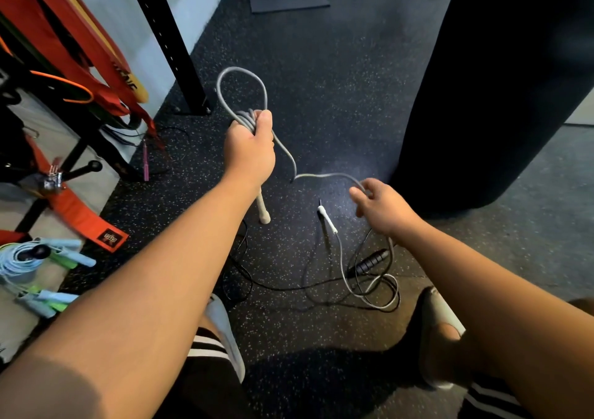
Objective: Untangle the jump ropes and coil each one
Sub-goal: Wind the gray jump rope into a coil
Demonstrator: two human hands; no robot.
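In the head view, the left hand [250, 148] is held out over the speckled floor [321, 65]. Its grip is closed round several gathered loops of the grey jump rope [331, 175]. One larger loop stands up above the fist, and a white handle [263, 208] hangs below the wrist.

From the fist the grey rope is carried down and across to the right hand [382, 206], where it is pinched between thumb and fingertips. Beyond that hand the rope drops to loose loops on the floor near the right foot. There it is mixed with a thin black rope [279, 286] and its black handle [373, 261]. A second white handle [327, 218] is seen between the two hands, lower down.

Coiled blue-green ropes [19, 264] are laid at the far left. A dark punching bag [498, 81] is seen at the right.
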